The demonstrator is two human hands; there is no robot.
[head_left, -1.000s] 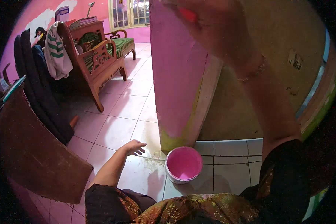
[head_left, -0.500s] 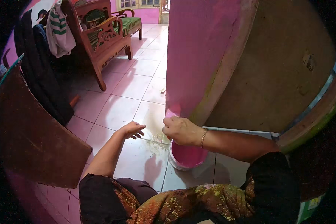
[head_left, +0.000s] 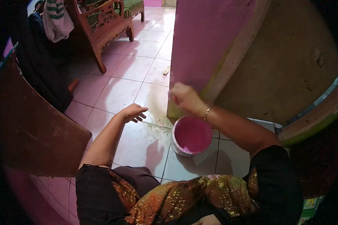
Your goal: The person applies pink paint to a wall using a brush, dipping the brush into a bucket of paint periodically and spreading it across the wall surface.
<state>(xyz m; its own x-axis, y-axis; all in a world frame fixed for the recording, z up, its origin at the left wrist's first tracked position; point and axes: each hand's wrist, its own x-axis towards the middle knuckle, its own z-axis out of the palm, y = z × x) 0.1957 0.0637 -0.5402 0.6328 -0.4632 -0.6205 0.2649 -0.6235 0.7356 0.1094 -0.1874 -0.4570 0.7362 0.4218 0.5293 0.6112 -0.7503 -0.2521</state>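
Note:
My right hand [head_left: 186,97] is closed, slightly blurred, beside the corner of the pink pillar [head_left: 202,41], above and a little behind the rim of a white bucket [head_left: 192,137] with pink paint inside. Its fingers hold something small and reddish, mostly hidden by the hand. My left hand [head_left: 133,112] hangs in the air left of the bucket, fingers apart and empty, over the white tiled floor [head_left: 135,150]. The lower end of the pillar shows yellow-green patches, and the tiles beside it carry a brownish stain.
A carved wooden bench [head_left: 109,33] with green striped cushion and draped cloths stands at upper left. A brown board [head_left: 37,127] leans at left, near dark padded material [head_left: 41,78]. A brownish panel [head_left: 274,75] edged by a curved frame fills the right.
My right hand came down from high on the pillar to above the bucket, then rose slightly. My left hand stays open. The view has tilted downward.

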